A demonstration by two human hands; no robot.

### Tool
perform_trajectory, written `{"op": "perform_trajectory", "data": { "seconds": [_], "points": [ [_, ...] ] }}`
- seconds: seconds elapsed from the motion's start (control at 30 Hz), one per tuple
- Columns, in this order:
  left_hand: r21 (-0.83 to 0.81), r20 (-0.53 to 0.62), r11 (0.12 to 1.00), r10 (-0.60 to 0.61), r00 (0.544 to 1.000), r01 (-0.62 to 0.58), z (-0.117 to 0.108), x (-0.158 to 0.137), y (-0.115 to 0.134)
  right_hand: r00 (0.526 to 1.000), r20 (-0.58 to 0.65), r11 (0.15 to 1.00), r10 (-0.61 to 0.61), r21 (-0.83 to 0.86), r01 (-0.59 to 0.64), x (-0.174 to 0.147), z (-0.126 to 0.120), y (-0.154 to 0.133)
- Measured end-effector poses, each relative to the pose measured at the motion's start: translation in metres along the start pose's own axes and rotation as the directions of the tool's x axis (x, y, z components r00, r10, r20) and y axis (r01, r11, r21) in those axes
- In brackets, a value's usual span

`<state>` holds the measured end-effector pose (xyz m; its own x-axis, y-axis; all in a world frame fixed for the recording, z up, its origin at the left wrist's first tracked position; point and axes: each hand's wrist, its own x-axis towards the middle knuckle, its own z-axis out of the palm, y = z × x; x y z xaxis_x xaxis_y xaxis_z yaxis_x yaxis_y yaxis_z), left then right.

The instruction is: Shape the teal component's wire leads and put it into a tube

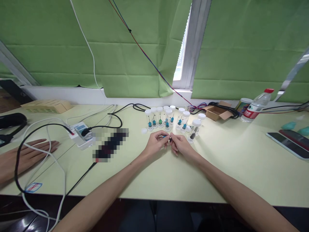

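Observation:
My left hand point(155, 143) and my right hand point(182, 145) meet above the table, fingers pinched together. Between the fingertips is a small dark piece point(170, 139) with a bit of blue beside the left fingers; its kind is mostly hidden. Just beyond the hands stand several clear plastic tubes point(160, 115) with white caps, holding small blue or green parts on thin stems. To the right, a nearer capped tube point(193, 130) contains a dark part. A loose white cap point(144, 130) lies left of my left hand.
Another person's hand point(36, 153) rests flat at the left, among white and black cables. A power strip point(80, 135) and a blurred dark object point(109, 146) lie nearer me. Farther right are an open cardboard box point(216, 112), a water bottle point(256, 108) and a phone point(287, 145).

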<state>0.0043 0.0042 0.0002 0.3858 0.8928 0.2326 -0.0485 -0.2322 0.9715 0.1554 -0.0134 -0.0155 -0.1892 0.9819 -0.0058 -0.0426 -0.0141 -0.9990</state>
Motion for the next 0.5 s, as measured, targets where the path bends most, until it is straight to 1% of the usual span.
{"op": "perform_trajectory", "data": {
  "seconds": [0.1,0.33,0.5],
  "points": [
    [-0.009,-0.004,1.000,-0.004,1.000,0.004,0.0001,-0.0003,0.0003,1.000,-0.011,1.000,0.024,-0.002,-0.024,0.0010,-0.0007,0.0023],
    [-0.027,-0.035,0.999,-0.022,0.999,0.021,0.0013,0.0006,0.0012,0.998,0.034,0.999,0.050,0.002,-0.050,-0.0007,0.0021,-0.0032],
    [-0.019,-0.032,1.000,-0.021,0.999,0.020,0.0011,0.0004,0.0025,0.998,0.036,0.999,0.044,0.001,-0.045,-0.0028,0.0029,-0.0062]
  ]
}}
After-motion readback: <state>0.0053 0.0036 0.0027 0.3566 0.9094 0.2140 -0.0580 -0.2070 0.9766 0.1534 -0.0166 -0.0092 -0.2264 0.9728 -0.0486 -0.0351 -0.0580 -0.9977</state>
